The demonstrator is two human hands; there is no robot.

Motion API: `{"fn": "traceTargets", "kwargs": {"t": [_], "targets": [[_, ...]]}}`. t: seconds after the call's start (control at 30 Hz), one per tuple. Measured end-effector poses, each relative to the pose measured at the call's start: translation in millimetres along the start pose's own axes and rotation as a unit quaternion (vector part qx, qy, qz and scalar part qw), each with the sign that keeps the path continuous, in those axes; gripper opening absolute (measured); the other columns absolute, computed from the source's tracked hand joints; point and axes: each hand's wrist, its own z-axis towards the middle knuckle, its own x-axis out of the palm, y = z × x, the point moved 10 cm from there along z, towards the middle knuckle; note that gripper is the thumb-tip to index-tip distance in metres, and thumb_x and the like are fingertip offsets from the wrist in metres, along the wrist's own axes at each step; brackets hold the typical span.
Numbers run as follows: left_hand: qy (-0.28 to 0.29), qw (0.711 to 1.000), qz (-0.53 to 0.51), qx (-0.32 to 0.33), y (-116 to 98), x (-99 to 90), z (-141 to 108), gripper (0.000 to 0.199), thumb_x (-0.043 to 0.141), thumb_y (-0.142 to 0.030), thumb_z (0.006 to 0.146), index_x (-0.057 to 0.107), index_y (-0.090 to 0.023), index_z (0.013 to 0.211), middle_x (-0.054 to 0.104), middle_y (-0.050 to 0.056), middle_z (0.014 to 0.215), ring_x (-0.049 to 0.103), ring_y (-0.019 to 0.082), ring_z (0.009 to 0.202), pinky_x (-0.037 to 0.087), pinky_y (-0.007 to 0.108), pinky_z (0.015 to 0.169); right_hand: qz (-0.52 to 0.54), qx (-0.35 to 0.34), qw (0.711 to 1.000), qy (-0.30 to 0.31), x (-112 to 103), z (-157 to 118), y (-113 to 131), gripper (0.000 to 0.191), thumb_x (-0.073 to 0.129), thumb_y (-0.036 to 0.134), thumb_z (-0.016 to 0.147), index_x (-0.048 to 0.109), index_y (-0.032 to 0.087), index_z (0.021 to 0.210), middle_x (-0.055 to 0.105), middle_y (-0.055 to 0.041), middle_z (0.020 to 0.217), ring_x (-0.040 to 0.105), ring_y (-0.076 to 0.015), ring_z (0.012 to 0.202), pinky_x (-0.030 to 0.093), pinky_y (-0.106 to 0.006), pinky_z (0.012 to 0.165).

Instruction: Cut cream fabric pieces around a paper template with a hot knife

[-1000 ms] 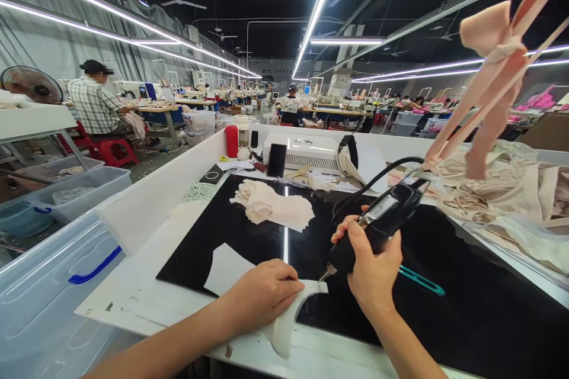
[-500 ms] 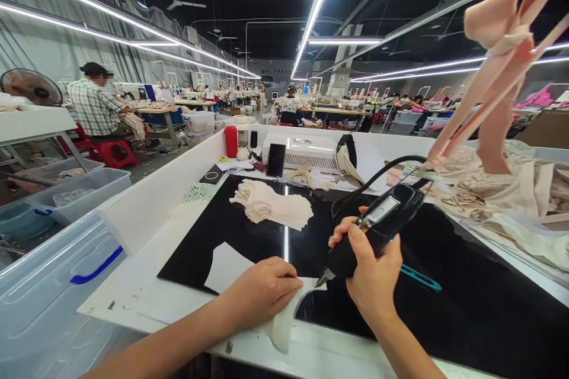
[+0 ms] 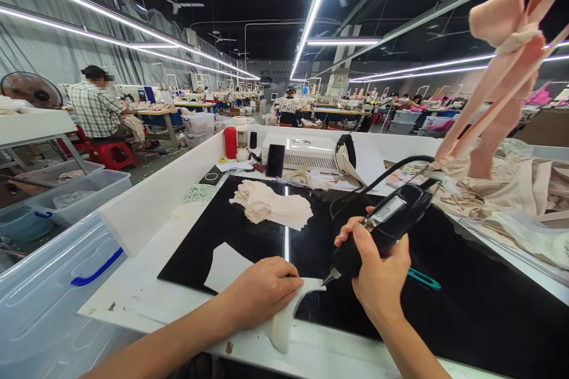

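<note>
The white workbench supports a black board. Over the board, the black handheld tool lies at an angle inside the fingers of the right hand, metal tip pointing down and left. The white piece lies beneath the fingertips of the left hand and extends right to the tool tip; contact between tip and piece cannot be confirmed. A white sheet shows on the other side of the left hand, which hides whether the two join.

The right hand's fingers and thumb wrap firmly around the tool body. The left hand's fingers are bent, held together and set down on the white piece; whether they also pinch it cannot be determined.

A heap of beige fabric occupies the right side. Pink straps rise from the tool's rear end. A vented white box stands beyond the board. A stack of cream fabric rests on the board. A phone stands before the box. The right hand partly blocks a teal tool.
</note>
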Motion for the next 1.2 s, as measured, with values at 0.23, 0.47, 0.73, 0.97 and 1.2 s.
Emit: {"fn": "traceTargets", "kwargs": {"t": [0.23, 0.47, 0.73, 0.97, 1.2], "targets": [[-0.028, 0.997, 0.029, 0.068, -26.5, 1.3, 11.4, 0.016, 0.054, -0.01, 0.104, 0.07, -0.012, 0.102, 0.07, 0.007, 0.105, 0.064, 0.019, 0.095, 0.055, 0.03, 0.09, -0.007, 0.003, 1.0, -0.008, -4.3, -0.8, -2.0, 0.038, 0.085, 0.041, 0.084, 0.059, 0.026, 0.107, 0.066, 0.0036, 0.082, 0.06, -0.0149, 0.063, 0.054, -0.031, 0.06], [0.03, 0.996, 0.068, 0.044, -18.8, 16.9, 12.4, 0.019, 0.054, -0.006, 0.103, 0.069, -0.014, 0.094, 0.07, 0.004, 0.098, 0.064, 0.017, 0.087, 0.055, 0.026, 0.081, -0.012, 0.003, 1.0, 0.001, -1.7, -4.4, -1.6, 0.041, 0.083, 0.039, 0.085, 0.058, 0.025, 0.115, 0.066, 0.0016, 0.083, 0.061, -0.0169, 0.064, 0.055, -0.033, 0.06], [0.035, 0.998, 0.033, -0.032, -1.9, 4.7, 6.4, 0.018, 0.056, -0.01, 0.104, 0.073, -0.017, 0.103, 0.071, 0.004, 0.1, 0.066, 0.018, 0.094, 0.056, 0.028, 0.083, -0.004, 0.001, 1.0, 0.0, 1.4, -6.2, 0.3, 0.04, 0.083, 0.038, 0.085, 0.058, 0.026, 0.113, 0.066, 0.0018, 0.08, 0.06, -0.0177, 0.061, 0.054, -0.034, 0.059], [0.046, 0.996, 0.071, -0.034, 0.8, 10.6, 5.3, 0.016, 0.059, -0.008, 0.101, 0.072, -0.017, 0.105, 0.07, 0.004, 0.101, 0.065, 0.019, 0.094, 0.056, 0.028, 0.081, -0.012, 0.002, 1.0, -0.003, -0.7, -6.1, -0.2, 0.039, 0.084, 0.039, 0.085, 0.059, 0.026, 0.112, 0.066, 0.0016, 0.081, 0.06, -0.0185, 0.063, 0.054, -0.036, 0.06], [0.075, 0.99, 0.11, -0.039, 4.9, 20.4, 4.5, 0.016, 0.064, -0.004, 0.097, 0.068, -0.017, 0.106, 0.067, 0.004, 0.103, 0.062, 0.02, 0.092, 0.055, 0.029, 0.08, -0.016, 0.009, 1.0, -0.006, -1.0, -6.1, -1.1, 0.037, 0.084, 0.04, 0.084, 0.058, 0.025, 0.106, 0.066, 0.0031, 0.082, 0.06, -0.0158, 0.062, 0.052, -0.033, 0.061]]}}
